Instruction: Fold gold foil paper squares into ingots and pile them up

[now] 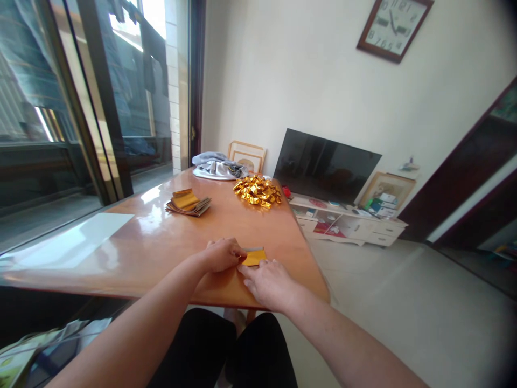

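Note:
A small sheet of gold paper (254, 257) with a greyish far edge lies on the wooden table (161, 253), close to its front edge. My left hand (224, 254) has its fingers bent together at the left side of the sheet and pinches it there. From the near side, my right hand (271, 283) presses its closed fingers and thumb on the sheet's lower edge. Part of the paper is hidden under the fingers. Farther back on the left sits a stack of gold paper sheets (188, 203). Beyond, at the right, is a heap of shiny folded gold paper pieces (258, 191).
Folded clothes (218, 165) lie at the table's far end. A pale sheet (81, 240) covers part of the left side. Past the table stand a white TV cabinet (351, 226) and a television (327, 164). Glass doors (137, 97) are on the left.

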